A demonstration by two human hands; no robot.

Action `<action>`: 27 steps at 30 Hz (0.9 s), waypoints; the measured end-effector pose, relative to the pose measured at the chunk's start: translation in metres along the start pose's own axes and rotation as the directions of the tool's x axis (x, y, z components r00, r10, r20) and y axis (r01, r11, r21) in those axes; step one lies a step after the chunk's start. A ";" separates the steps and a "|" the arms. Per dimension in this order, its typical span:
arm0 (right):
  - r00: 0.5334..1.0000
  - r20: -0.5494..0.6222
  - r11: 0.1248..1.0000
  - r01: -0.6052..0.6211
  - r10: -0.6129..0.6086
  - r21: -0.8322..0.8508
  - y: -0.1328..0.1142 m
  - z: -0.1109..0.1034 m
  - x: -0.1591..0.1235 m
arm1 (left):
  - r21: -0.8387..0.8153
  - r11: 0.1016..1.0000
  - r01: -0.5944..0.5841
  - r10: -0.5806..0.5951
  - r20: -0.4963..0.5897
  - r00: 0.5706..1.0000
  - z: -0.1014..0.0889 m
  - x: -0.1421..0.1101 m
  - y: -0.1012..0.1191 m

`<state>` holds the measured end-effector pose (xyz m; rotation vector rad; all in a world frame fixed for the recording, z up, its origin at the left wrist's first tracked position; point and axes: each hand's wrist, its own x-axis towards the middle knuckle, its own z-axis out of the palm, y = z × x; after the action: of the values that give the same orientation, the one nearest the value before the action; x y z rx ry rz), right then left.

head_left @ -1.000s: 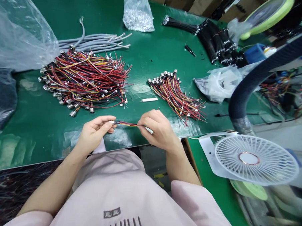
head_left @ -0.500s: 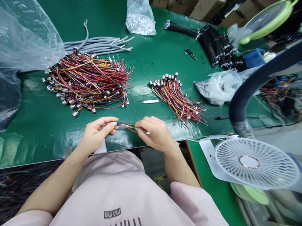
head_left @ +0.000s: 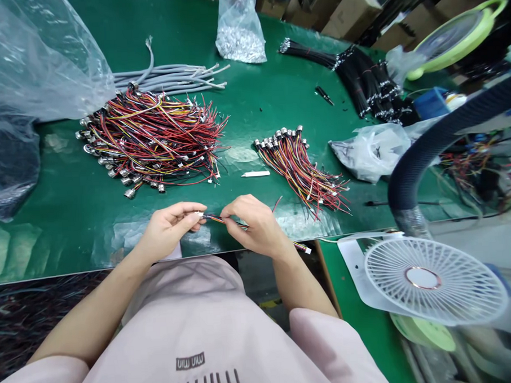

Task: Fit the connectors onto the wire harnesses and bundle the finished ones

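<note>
My left hand (head_left: pixel 168 228) pinches the metal connector end of a short wire harness (head_left: pixel 213 217) of red, yellow and black leads. My right hand (head_left: pixel 253 224) is closed on the same wires a short way along; their free end with a small white plug (head_left: pixel 305 248) trails out behind my wrist, and one red lead (head_left: pixel 276 203) sticks up. Both hands hover over the near edge of the green mat (head_left: pixel 70 211). A large heap of similar harnesses (head_left: pixel 151 137) lies beyond my left hand, a smaller bundle (head_left: pixel 299 164) beyond my right.
Grey cables (head_left: pixel 170 76), a small clear bag of parts (head_left: pixel 239 31), black cable bundles (head_left: pixel 360 77) and a crumpled plastic bag (head_left: pixel 372 147) lie further back. A big clear bag (head_left: pixel 25 66) is at left. A white fan (head_left: pixel 432 277) and a dark hose (head_left: pixel 427 144) stand at right.
My right hand has slid left along the wires toward my left hand, leaving the plug end trailing behind my wrist. The left hand has barely moved.
</note>
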<state>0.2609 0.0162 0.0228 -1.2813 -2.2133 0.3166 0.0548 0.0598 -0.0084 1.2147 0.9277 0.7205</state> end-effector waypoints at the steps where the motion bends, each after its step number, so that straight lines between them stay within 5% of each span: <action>1: 1.000 0.005 1.000 -0.002 0.002 0.008 0.000 -0.001 0.000 | 0.000 1.000 -0.001 0.001 0.008 1.000 0.000 0.000 0.000; 16: 0.998 0.046 0.985 -0.055 0.048 0.162 0.004 -0.019 -0.011 | -0.007 1.000 -0.010 0.010 0.019 1.000 -0.002 -0.002 -0.002; 27: 0.994 0.074 0.988 -0.093 0.084 0.126 0.004 -0.013 -0.012 | 0.018 0.999 -0.033 0.032 0.015 0.999 -0.004 -0.002 -0.004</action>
<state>0.2757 0.0071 0.0272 -1.3178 -2.1572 0.5370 0.0501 0.0585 -0.0123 1.2524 0.9056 0.7292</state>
